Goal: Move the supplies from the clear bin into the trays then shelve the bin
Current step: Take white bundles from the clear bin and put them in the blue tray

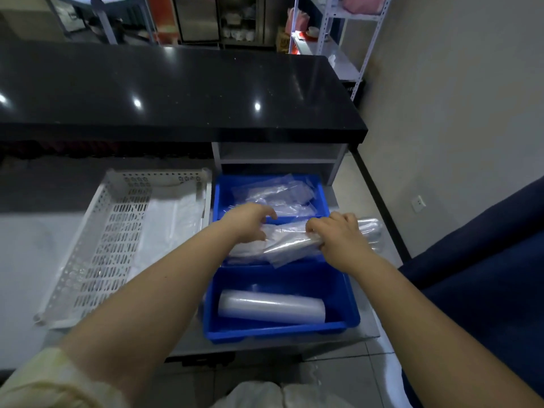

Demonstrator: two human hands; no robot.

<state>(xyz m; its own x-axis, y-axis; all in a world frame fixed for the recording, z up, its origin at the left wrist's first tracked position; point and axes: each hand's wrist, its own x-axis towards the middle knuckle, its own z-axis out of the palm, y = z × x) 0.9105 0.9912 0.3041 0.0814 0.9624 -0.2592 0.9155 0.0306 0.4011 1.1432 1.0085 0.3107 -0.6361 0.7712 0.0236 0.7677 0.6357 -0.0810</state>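
Observation:
A row of blue trays runs away from me on a low white surface. The far blue tray (219, 198) holds clear plastic packets (273, 192). Over the middle blue tray (297, 259) both hands grip a long clear plastic-wrapped bundle (287, 241): my left hand (250, 220) on its left end, my right hand (338, 235) on its right part. The bundle's rounded end (371, 228) sticks out past the right hand. The near blue tray (282, 331) holds a sleeve of stacked clear cups (270, 309) lying on its side. The clear perforated bin (97, 251) stands to the left with clear plastic sheeting (173, 222) inside.
A black glossy counter (176, 92) overhangs the trays at the back, with an open white shelf (279, 157) under it. A white metal rack (338, 39) stands at the back right. A dark blue seat (477, 275) is close on the right. Tiled floor lies below.

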